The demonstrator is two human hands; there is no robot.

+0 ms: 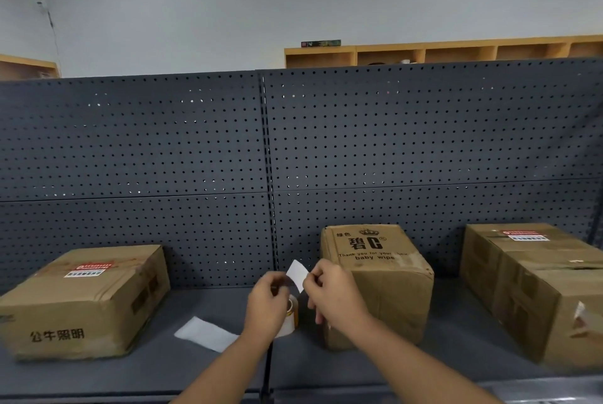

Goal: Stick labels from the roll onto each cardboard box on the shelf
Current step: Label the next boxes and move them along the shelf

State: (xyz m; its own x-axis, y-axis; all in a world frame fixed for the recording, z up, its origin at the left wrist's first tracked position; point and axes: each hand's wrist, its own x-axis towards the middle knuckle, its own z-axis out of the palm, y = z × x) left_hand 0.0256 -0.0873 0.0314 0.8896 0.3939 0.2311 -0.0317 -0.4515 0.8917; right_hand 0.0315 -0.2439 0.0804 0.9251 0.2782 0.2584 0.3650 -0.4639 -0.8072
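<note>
Presently we observe, left of the middle box (375,276), our left hand (266,304) closed around the label roll (290,315) and our right hand (332,292) pinching a white label (297,272).

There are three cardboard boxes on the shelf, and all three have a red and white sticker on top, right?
Not quite. The head view shows three boxes, but only the left box and right box carry a red and white sticker; the middle box has none.

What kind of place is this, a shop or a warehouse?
Probably a stockroom or a shop being stocked: dark metal shelving with a pegboard back, taped cardboard boxes, and wooden cubby shelves behind.
</note>
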